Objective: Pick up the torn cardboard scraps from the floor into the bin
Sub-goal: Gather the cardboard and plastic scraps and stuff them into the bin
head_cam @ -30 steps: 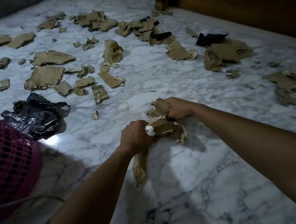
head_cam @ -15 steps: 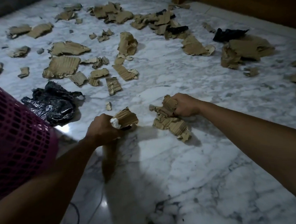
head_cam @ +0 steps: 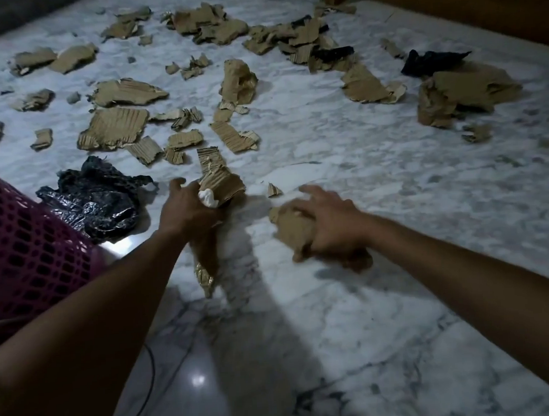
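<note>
My left hand [head_cam: 188, 210] grips a bundle of brown cardboard scraps [head_cam: 222, 183] together with a bit of white paper; a long strip of it hangs below the fist. My right hand [head_cam: 332, 223] lies on a crumpled pile of cardboard scraps [head_cam: 288, 221] on the marble floor, fingers spread over it. The pink mesh bin [head_cam: 22, 255] stands at the left edge, close to my left arm. Several more torn scraps [head_cam: 114, 127] lie scattered across the floor beyond my hands.
A crumpled black plastic bag [head_cam: 96, 199] lies beside the bin. Another black piece [head_cam: 431, 61] sits at the far right among larger cardboard pieces [head_cam: 471, 91]. Wooden furniture [head_cam: 479, 2] borders the floor at top right. A thin cable [head_cam: 149, 386] runs along the floor.
My left hand has carried its bundle leftward, away from the right hand. My right hand has loosened its grip and now spreads over the pile on the floor.
</note>
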### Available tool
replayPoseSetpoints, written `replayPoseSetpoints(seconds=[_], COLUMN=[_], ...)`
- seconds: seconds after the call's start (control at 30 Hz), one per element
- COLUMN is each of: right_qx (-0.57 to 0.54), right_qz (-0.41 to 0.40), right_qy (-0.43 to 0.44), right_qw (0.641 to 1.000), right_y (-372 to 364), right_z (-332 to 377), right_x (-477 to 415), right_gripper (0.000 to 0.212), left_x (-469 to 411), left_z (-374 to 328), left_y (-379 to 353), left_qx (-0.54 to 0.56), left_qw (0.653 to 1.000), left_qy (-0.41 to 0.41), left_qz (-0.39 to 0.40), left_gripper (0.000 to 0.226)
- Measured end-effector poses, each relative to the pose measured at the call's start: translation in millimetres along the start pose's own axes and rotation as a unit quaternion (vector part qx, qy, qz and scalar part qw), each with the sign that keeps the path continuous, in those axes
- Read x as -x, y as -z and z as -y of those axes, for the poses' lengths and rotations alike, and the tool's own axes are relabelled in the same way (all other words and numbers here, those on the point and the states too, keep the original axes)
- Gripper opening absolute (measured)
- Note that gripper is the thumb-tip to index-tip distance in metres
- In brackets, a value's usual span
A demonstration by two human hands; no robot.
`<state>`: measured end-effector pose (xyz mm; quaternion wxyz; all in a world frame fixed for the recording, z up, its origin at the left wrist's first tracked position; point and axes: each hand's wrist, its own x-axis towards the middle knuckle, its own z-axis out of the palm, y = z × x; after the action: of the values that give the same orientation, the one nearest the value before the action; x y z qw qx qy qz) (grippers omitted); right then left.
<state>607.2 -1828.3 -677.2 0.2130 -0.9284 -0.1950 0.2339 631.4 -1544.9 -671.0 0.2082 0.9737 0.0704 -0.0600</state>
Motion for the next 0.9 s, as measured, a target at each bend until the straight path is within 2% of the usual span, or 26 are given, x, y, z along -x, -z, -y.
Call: replayPoseSetpoints(seconds=[0.03, 0.07, 0.2, 0.3, 0.4, 0.5, 0.6, 0.67, 0.73, 0.8, 0.9], right_qx=[0.087, 0.127, 0.104, 0.085, 0.092, 0.062, -0.037, -0.150, -0.271, -0.358, -0.426], right_qz=[-0.012, -0.046, -0.203, -0.213, -0.211, -0.230, -0.299, -0.354, -0.344, -0.330, -0.300], right_qy=[-0.015, -0.003, 0.094, 0.111, 0.115, 0.102, 0.028, -0.077, -0.166, -0.183, -0.170], right_qw=[0.996, 0.991, 0.969, 0.967, 0.966, 0.966, 0.953, 0.920, 0.883, 0.854, 0.837], right_y=[-14.3, -27.5, -50.3, -43.5, -37.8, -34.0, -27.6, -18.6, -10.8, -3.7, -0.6], right_z=[1.7, 5.5, -3.5, -4.4, -1.9, -5.5, -13.8, -25.9, -41.5, -51.1, -52.0], right_x=[2.5, 6.3, 10.6, 6.6, 3.6, 3.6, 11.2, 19.3, 23.8, 29.4, 34.5], right_gripper=[0.099, 0.094, 0.057, 0.053, 0.058, 0.062, 0.061, 0.054, 0.045, 0.029, 0.022], left_x=[0.1, -0.1, -0.2, -2.8, -4.2, -5.1, -5.3, -4.2, -2.8, -3.5, -6.0], left_z=[-0.6, -1.2, -9.3, -15.6, -25.0, -43.0, -69.3, -80.7, -84.1, -87.0, -92.0], left_y=[-3.9, -7.5, -13.2, -9.6, -6.8, -7.3, -11.5, -21.8, -34.3, -42.8, -41.8], left_qx=[0.000, 0.001, 0.003, 0.032, 0.138, 0.212, 0.174, 0.120, 0.099, 0.083, 0.071], left_qw=[1.000, 0.999, 0.996, 0.998, 0.990, 0.977, 0.979, 0.982, 0.982, 0.984, 0.988], left_qy=[-0.018, -0.036, -0.069, -0.034, 0.001, -0.028, -0.101, -0.137, -0.156, -0.159, -0.132], left_qz=[-0.009, -0.027, -0.057, -0.034, -0.009, 0.001, 0.027, 0.043, 0.036, 0.010, 0.027], left_gripper=[0.047, 0.040, 0.030, 0.035, 0.034, 0.030, 0.037, 0.031, 0.027, 0.029, 0.036])
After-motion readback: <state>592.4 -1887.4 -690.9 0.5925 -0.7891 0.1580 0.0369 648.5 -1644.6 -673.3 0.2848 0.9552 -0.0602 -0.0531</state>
